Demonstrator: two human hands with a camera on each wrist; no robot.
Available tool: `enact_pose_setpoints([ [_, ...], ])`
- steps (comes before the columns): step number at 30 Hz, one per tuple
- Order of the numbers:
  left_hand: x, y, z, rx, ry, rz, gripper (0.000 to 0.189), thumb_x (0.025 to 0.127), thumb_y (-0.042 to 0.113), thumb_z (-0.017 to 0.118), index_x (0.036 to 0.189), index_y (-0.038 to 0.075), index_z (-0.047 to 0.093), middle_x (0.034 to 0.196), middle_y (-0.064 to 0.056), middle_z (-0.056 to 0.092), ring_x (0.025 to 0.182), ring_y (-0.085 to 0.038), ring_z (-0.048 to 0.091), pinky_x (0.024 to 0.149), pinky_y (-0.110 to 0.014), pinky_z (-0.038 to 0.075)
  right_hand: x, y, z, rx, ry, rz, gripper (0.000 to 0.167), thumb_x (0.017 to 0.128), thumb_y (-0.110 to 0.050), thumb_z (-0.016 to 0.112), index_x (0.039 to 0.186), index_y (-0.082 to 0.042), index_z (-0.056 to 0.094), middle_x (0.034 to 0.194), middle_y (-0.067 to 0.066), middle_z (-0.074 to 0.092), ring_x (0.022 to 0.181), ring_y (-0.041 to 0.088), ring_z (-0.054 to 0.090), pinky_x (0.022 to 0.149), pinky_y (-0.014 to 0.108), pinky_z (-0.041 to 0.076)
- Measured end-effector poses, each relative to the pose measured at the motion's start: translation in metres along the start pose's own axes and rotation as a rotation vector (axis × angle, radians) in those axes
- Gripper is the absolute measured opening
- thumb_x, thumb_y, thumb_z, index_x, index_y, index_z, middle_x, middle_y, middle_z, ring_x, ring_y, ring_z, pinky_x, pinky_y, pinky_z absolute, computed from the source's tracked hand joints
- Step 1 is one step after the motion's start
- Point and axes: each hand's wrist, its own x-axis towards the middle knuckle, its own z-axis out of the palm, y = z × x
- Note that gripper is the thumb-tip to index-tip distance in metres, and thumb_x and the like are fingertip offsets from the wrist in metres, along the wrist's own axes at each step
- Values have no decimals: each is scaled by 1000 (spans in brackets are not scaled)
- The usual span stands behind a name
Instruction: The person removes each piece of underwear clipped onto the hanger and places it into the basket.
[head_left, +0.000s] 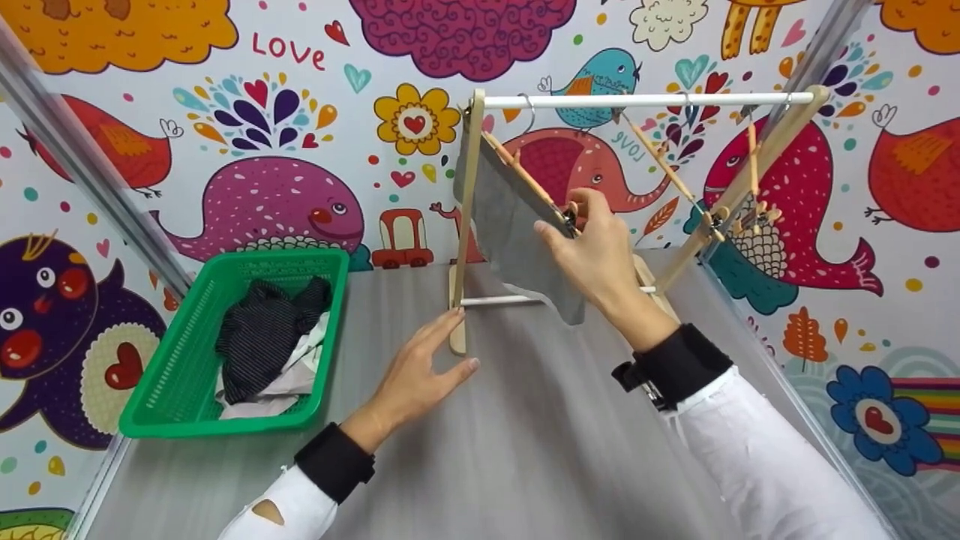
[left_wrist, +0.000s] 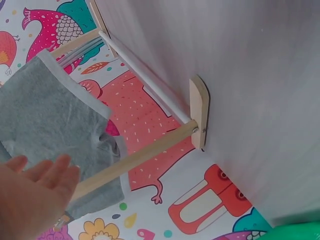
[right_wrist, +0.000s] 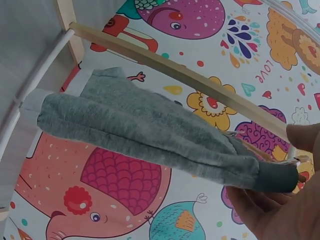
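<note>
Grey shorts (head_left: 517, 232) hang by the waistband from a wooden clip hanger (head_left: 534, 182) at the left end of a small clothes rack (head_left: 652, 99). My right hand (head_left: 596, 251) is at the hanger's near end, with fingers curled round its metal clip (head_left: 571, 220) and the thumb on the near side. In the right wrist view, fingers lie under the dark waistband (right_wrist: 277, 177). My left hand (head_left: 416, 367) holds nothing; its straight fingers reach toward the rack's left wooden post (head_left: 469, 202), fingertips right by its foot (head_left: 458, 341).
A green basket (head_left: 131, 409) with dark striped cloth (head_left: 262, 330) and pale cloth (head_left: 304, 360) stands at the left on the grey table (head_left: 480, 465). Two bare clip hangers (head_left: 664, 165) hang farther right on the rod. Patterned walls (head_left: 300, 105) enclose the back and sides.
</note>
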Motion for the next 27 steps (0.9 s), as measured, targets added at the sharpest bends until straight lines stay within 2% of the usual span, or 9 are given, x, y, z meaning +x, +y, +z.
enact_pose_setpoints([
  [5, -2, -3, -1, -1, 9, -5, 70, 97, 37, 76, 158, 14, 49, 163, -7, 44, 148, -31, 44, 116, -59, 38, 5, 5, 5, -35, 34, -7, 31, 98, -17, 74, 119, 2, 61, 98, 15, 68, 82, 25, 61, 68, 35, 48],
  [8, -3, -3, -1, 2, 14, -10, 70, 97, 38, 76, 157, 15, 50, 163, -7, 45, 147, -32, 45, 116, -60, 38, 7, 8, 8, -56, 77, -43, 22, 99, -15, 73, 106, 2, 61, 85, 11, 64, 73, 23, 57, 62, 33, 42],
  [11, -3, -3, -2, 2, 15, -13, 70, 97, 37, 76, 157, 13, 50, 162, -9, 46, 147, -32, 45, 116, -60, 38, 10, 11, 8, -55, 111, -72, 21, 99, -15, 73, 98, 1, 59, 77, 7, 59, 69, 20, 52, 59, 32, 38],
  [19, -4, -4, -4, -2, 25, -14, 69, 97, 36, 76, 156, 11, 50, 162, -10, 46, 147, -32, 45, 116, -58, 38, 17, 14, 6, -6, 97, -113, 17, 105, -12, 63, 104, 5, 59, 85, 10, 59, 76, 20, 54, 64, 27, 39],
  [27, -4, -7, -6, -4, 27, -16, 68, 98, 35, 76, 157, 13, 50, 162, -10, 46, 148, -31, 44, 117, -58, 38, 18, 18, -1, 24, 107, -110, 16, 106, -9, 62, 107, 7, 59, 87, 12, 60, 78, 20, 55, 65, 23, 39],
])
